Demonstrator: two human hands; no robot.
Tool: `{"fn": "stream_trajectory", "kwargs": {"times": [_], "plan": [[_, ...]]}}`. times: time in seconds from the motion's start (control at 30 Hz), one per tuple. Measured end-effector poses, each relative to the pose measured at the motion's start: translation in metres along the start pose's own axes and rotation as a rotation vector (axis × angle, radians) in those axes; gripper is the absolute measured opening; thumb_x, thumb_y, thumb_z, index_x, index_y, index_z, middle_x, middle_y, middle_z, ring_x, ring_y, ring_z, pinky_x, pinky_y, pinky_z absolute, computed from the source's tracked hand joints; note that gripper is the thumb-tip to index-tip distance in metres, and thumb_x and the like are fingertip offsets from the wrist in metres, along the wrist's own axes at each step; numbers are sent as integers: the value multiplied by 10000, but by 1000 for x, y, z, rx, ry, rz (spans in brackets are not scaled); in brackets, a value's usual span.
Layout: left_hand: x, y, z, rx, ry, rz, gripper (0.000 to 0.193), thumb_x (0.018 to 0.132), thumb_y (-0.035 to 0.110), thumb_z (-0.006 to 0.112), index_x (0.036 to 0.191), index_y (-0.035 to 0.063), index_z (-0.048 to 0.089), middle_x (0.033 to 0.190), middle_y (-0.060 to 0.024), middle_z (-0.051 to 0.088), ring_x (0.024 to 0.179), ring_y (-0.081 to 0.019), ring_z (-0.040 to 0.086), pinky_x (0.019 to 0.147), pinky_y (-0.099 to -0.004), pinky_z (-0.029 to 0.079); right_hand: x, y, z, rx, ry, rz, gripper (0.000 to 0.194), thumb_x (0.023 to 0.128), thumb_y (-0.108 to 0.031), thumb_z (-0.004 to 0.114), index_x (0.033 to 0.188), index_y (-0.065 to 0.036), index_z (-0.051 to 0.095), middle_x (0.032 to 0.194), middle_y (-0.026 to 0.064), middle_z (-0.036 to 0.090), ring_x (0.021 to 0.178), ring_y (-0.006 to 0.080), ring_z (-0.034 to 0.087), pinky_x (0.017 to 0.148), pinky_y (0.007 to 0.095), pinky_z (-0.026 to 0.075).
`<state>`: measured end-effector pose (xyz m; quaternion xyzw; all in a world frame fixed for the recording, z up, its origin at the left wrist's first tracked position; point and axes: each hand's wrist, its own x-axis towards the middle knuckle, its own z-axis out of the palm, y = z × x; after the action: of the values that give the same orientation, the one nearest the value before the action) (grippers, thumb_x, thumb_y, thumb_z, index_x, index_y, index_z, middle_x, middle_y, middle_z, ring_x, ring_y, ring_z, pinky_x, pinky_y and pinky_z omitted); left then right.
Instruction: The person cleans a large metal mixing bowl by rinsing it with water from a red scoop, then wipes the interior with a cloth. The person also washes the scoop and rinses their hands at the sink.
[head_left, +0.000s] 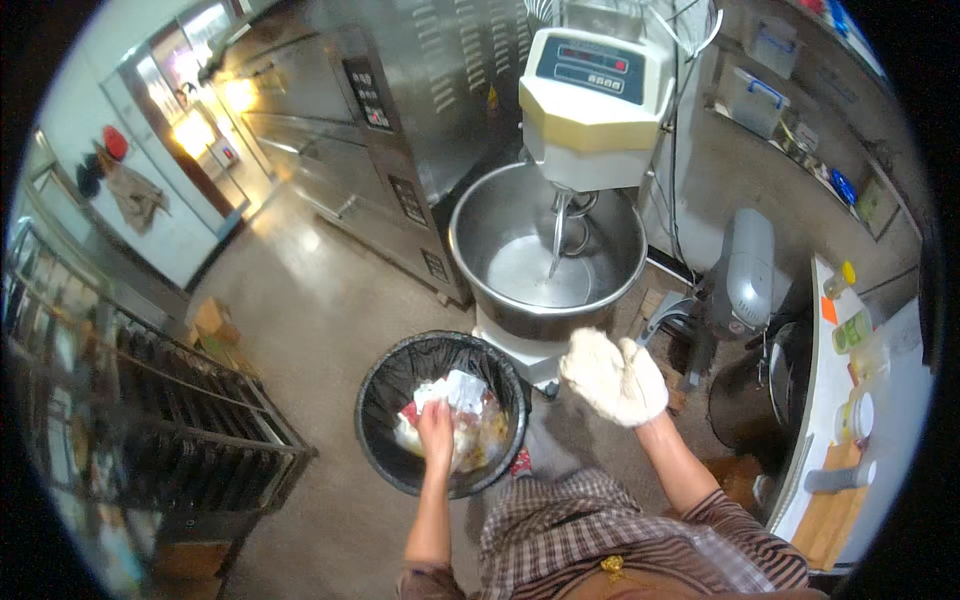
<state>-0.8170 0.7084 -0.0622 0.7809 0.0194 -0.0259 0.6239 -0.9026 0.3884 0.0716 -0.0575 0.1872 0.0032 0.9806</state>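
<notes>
My left hand (436, 435) reaches over a black bin (366, 442) with a black plastic liner. Its fingers are drawn together at a piece of white paper or wrapping (430, 393); whether they grip it is hard to see. Mixed refuse (472, 442) lies inside the bin, with a pale sheet (466, 391) on top. A thick white cloth mitt (609, 375) covers my right hand (626, 386). That hand is raised right of the bin, thumb apart from the fingers, and nothing shows in it.
Ahead stands a spiral dough mixer (589, 135) with a steel bowl (480, 289). A steel deck oven (322, 127) is to its left. A grey stand mixer (742, 277) and a white counter (806, 420) with jars are at right. A tray rack (150, 397) stands left.
</notes>
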Motion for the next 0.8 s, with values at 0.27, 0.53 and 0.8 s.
{"fn": "stream_trajectory", "kwargs": {"times": [0.27, 0.53, 0.8], "plan": [[256, 19, 181, 104, 51, -126, 530, 946, 272, 584, 1361, -23, 437, 1309, -242, 478, 1178, -331, 530, 995, -394, 421, 287, -59, 32, -840, -41, -305, 253, 848, -283, 474, 843, -66, 604, 860, 162, 630, 753, 348, 625, 654, 441, 508], [377, -30, 259, 331, 215, -276, 626, 938, 175, 559, 1457, -38, 281, 1345, -266, 457, 1240, -412, 472, 1061, -449, 363, 621, -134, -29, -810, 278, -323, 248, 863, -272, 474, 877, -65, 609, 897, 155, 626, 795, 337, 617, 691, 434, 501], [383, -34, 263, 539, 236, -44, 574, 925, 13, 521, 1438, -44, 270, 1283, -283, 510, 1146, -419, 539, 950, -443, 437, 798, -227, -58, -866, 777, -708, 244, 877, -260, 474, 911, -64, 614, 934, 148, 623, 837, 325, 610, 729, 428, 495]]}}
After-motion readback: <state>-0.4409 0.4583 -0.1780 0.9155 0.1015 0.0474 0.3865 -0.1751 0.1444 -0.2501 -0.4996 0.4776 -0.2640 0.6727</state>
